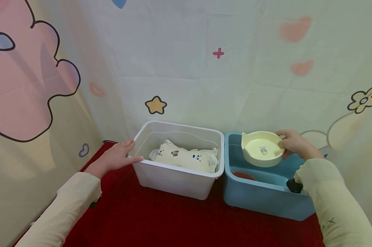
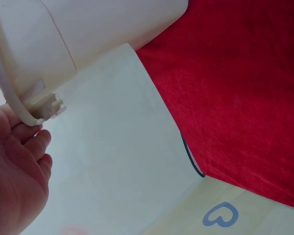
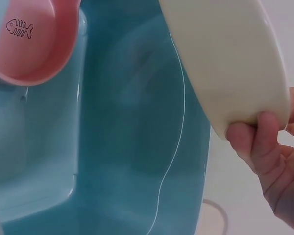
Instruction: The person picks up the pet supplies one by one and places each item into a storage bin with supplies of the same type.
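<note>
My right hand (image 1: 294, 144) holds a pale yellow pet bowl (image 1: 262, 148) by its right side, above the blue bin (image 1: 266, 204). The bowl has an ear-like point on its rim and small dark print inside. Its underside and wall fill the upper part of the right wrist view, pinched at the lower edge by the fingertips. A pink bowl (image 3: 34, 44) with a fishbone drawing lies in the blue bin. My left hand (image 1: 118, 157) grips the near left corner of the white bin (image 1: 173, 180), thumb over the rim. Inside that bin rests a cream pillow (image 1: 182, 156) with animal pictures.
The two bins stand side by side on a red cloth (image 1: 161, 219). A printed curtain (image 1: 186, 79) hangs close behind them and along the left. A black object (image 1: 294, 186) shows at the blue bin's front rim, beside the right sleeve.
</note>
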Tool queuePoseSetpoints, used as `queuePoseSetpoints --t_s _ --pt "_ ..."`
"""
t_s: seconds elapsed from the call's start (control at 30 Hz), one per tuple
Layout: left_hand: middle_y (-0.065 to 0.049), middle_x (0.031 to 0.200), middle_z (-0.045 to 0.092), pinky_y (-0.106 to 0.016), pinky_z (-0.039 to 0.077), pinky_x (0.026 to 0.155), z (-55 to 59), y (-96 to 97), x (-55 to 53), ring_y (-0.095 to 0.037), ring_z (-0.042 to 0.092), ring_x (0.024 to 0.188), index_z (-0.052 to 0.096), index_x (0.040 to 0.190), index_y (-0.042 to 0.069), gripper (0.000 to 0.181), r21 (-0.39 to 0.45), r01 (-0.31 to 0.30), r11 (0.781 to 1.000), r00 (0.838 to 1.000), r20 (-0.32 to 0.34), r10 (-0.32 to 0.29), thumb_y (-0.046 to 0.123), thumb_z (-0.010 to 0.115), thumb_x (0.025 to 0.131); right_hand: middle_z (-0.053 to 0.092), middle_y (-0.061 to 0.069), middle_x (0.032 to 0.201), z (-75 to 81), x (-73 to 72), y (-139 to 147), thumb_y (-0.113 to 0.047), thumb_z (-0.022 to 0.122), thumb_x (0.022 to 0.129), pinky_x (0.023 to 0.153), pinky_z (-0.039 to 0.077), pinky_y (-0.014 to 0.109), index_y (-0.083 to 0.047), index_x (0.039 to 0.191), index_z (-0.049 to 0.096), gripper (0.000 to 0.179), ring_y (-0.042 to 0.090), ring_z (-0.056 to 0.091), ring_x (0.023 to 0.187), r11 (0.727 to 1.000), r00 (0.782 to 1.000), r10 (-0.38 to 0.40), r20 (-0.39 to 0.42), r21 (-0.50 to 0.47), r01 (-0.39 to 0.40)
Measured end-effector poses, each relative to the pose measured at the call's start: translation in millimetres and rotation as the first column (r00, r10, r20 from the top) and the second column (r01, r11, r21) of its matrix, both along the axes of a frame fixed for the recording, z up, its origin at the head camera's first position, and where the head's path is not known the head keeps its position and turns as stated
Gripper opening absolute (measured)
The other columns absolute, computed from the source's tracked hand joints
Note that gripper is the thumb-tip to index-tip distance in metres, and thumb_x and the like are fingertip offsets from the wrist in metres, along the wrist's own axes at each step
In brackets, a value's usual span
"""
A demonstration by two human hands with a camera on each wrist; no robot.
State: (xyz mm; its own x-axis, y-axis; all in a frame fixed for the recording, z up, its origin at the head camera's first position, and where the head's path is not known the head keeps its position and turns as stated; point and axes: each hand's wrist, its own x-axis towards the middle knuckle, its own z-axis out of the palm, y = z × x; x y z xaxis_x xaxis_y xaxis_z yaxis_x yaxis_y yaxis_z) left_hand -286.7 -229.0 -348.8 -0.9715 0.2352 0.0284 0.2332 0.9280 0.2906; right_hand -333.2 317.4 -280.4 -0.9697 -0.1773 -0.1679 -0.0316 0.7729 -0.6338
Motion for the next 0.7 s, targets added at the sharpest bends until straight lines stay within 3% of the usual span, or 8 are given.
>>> queuePoseSetpoints --t_s 0.7 --pt "-0.018 0.145 0.021 -0.064 0.028 0.093 0.0 0.3 0.5 -0.041 0.025 0.128 0.021 0.141 0.007 0.091 0.008 -0.003 1.0 1.0 0.002 0.003 0.067 0.045 0.076 0.055 0.025 0.096 -9.5 -1.2 16.3 -0.002 0.043 0.078 0.059 0.053 0.033 0.016 0.132 0.019 0.062 0.017 0.058 0.059 0.999 0.997 -0.05 0.05 0.02 0.049"
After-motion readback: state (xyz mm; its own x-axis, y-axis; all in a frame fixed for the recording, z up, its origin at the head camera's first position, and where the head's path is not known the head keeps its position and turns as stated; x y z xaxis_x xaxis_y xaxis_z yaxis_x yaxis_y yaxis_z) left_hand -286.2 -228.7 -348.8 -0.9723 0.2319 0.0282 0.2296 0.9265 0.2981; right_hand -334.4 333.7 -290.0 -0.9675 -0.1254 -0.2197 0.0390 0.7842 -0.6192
